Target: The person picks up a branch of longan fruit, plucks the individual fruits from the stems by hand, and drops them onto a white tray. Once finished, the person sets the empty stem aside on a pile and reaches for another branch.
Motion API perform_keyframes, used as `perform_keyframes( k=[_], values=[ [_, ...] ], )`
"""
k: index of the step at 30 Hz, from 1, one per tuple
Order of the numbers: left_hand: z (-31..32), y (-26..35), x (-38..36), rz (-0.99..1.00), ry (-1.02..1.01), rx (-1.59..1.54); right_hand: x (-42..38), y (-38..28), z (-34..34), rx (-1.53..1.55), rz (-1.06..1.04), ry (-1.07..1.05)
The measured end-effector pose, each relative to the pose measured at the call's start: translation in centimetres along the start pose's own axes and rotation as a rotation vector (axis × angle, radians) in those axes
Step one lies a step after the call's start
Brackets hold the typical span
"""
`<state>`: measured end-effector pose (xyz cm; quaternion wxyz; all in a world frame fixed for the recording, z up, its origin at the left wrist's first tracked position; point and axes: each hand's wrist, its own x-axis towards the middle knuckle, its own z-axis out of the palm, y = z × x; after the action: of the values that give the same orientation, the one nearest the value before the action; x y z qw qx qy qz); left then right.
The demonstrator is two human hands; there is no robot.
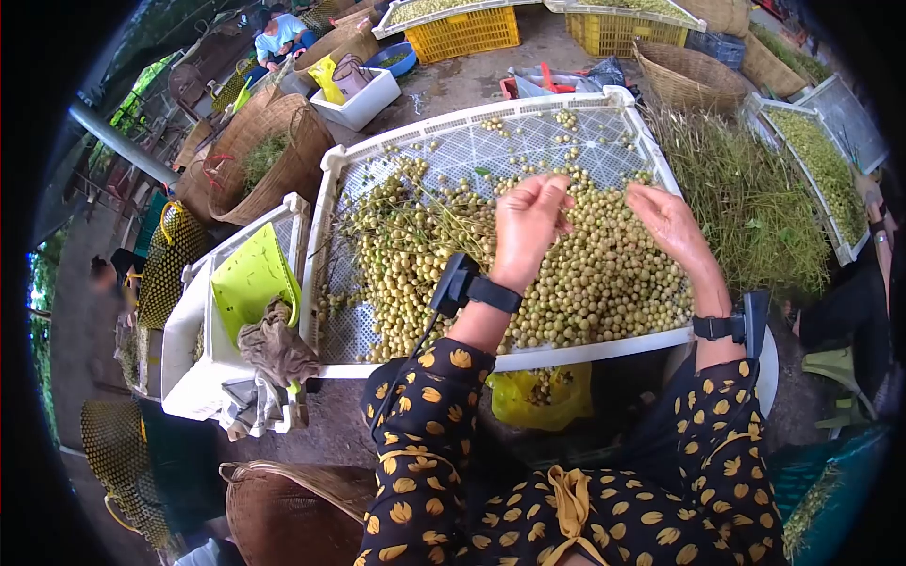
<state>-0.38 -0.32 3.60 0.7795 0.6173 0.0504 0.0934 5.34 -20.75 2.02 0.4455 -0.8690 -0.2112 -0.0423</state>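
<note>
A white mesh tray (pixel 429 368) is in front of me, heaped with small round tan fruits (pixel 604 274) that look like longans. Fruits still on their thin green stems (pixel 406 212) lie on the left of the heap. Over the middle of the pile, my left hand (pixel 530 222) is closed in a pinch; whatever it holds is too small to make out. My right hand (pixel 672 226) is above the tray's right side, its fingers pressed together and pointing left. I cannot see clearly what is between them. The two hands are apart.
Stripped stems (pixel 746 208) are piled right of the tray. A yellow-green plastic piece (pixel 253 283) and a crumpled cloth (pixel 278 344) are at left. Below hangs a yellow bag (pixel 543 396). Wicker baskets (pixel 260 156) and yellow crates (pixel 462 36) stand around; another person (pixel 280 38) sits far left.
</note>
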Motion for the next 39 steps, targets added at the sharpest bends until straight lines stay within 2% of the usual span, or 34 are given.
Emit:
perform_keyframes(
  k=[1,2,4,8,9,12,13,14,15,16,18,20,22,25,28,39],
  values=[
    [0.5,-0.6,-0.1,0.044,-0.031,0.09,-0.1,-0.9,0.0,0.247,0.209,-0.14],
    [1.1,-1.5,-0.1,0.118,-0.062,0.142,-0.5,-1.4,0.4,0.409,0.314,-0.196],
    [2.0,-2.1,-0.5,0.302,-0.137,0.405,-0.9,-2.4,0.7,0.577,0.215,-0.303],
    [2.6,-3.7,-0.9,0.616,-0.155,0.625,-1.0,-1.7,1.8,0.707,0.213,-0.25],
    [2.7,-3.3,-1.2,0.607,-0.131,0.678,-1.2,-2.0,1.5,0.72,0.243,-0.235],
    [2.7,0.5,-2.2,0.581,-0.055,0.833,-1.0,-2.4,-1.3,0.618,0.305,-0.011],
    [2.3,2.3,-2.4,0.674,-0.097,0.826,-0.4,-0.9,-2.9,0.75,0.207,0.168],
    [2.0,4.5,-3.1,0.655,-0.178,0.873,0.2,0.9,-4.9,0.875,0.107,0.347],
    [2.2,7.0,-4.3,0.414,-0.363,0.63,0.3,1.2,-6.6,0.894,0.208,0.502],
    [2.9,9.5,-6.2,0.372,-0.432,0.492,0.3,1.3,-7.9,0.911,0.311,0.654],
    [5.2,12.1,-9.2,0.591,-0.559,0.211,-0.9,2.6,-7.1,0.266,0.429,0.339],
    [7.0,14.3,-12.2,0.682,-0.734,0.102,-2.5,3.6,-4.2,-0.229,0.354,-0.074],
    [8.3,15.3,-14.2,0.722,-0.849,0.044,-3.2,6.1,-1.6,-0.591,0.193,-0.402],
    [9.2,16.0,-15.7,0.759,-0.932,-0.019,-5.1,7.7,0.2,-0.57,-0.159,-0.307],
    [9.8,16.1,-16.3,0.769,-0.955,-0.056,-5.0,6.8,0.1,-0.535,-0.113,-0.314],
    [10.7,15.5,-16.8,0.798,-0.973,-0.103,-4.7,6.9,0.9,-0.657,-0.194,-0.353]
  ],
)
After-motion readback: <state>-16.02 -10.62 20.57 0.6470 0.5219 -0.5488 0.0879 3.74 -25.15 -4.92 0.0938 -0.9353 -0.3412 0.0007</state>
